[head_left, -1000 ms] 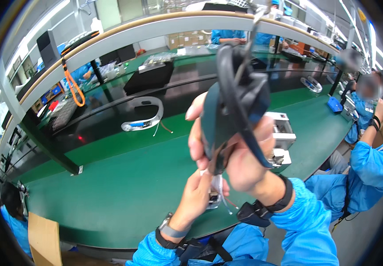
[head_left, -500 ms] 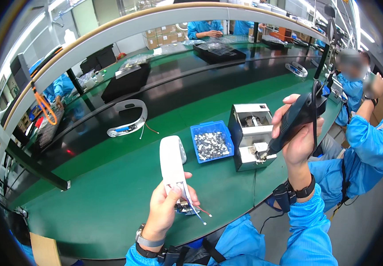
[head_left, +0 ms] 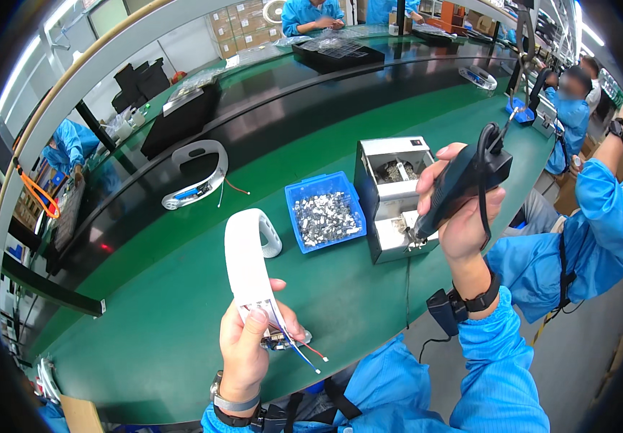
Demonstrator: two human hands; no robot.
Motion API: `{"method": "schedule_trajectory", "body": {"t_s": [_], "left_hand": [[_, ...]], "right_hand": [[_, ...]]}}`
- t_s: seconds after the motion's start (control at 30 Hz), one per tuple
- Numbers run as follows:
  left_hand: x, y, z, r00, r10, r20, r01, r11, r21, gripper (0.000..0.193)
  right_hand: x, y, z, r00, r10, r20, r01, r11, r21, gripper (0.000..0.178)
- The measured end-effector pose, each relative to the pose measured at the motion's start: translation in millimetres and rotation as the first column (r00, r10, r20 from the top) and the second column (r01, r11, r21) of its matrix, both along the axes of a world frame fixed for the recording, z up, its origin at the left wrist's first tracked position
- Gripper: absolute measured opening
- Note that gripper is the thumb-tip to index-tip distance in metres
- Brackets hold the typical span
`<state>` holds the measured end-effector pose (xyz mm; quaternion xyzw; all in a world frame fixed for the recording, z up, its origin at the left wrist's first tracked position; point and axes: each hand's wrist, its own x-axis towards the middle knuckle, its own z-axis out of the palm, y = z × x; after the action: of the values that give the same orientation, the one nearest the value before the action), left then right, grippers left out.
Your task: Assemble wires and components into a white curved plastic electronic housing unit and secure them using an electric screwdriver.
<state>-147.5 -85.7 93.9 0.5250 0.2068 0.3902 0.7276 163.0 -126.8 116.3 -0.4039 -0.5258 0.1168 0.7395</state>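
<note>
My left hand is closed around the lower end of a white curved plastic housing, held above the green bench. From its open end, where a circuit board partly shows, hang thin red and blue wires with small white plugs. My right hand grips a black corded electric screwdriver, tilted so its tip points down and left. That tip is at the front tray of a boxy screw feeder; whether a screw sits on it is too small to tell. Beside the feeder stands a blue bin of small black and white parts.
A second white housing with trailing wires lies on the bench, and another lies far right. Behind runs a black conveyor belt. Overhead passes a pale rail. A blue-sleeved co-worker is close on the right.
The whole view has shifted, so bench items appear further left and higher. Both hands keep their holds, and the screwdriver tip stays at the feeder's front.
</note>
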Motion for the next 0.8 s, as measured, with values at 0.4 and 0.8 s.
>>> {"method": "schedule_trajectory", "body": {"t_s": [0.4, 0.8], "left_hand": [[7, -2, 2, 0.996, 0.069, -0.051, -0.068, 0.997, 0.025, 0.049], [3, -3, 0, 0.995, 0.08, -0.057, -0.079, 0.997, 0.02, 0.048]], "right_hand": [[-4, -6, -8, 0.999, -0.04, -0.01, 0.041, 0.999, 0.018, 0.092], [-7, -6, 1, 0.995, -0.041, -0.095, 0.036, 0.998, -0.055, 0.097]]}}
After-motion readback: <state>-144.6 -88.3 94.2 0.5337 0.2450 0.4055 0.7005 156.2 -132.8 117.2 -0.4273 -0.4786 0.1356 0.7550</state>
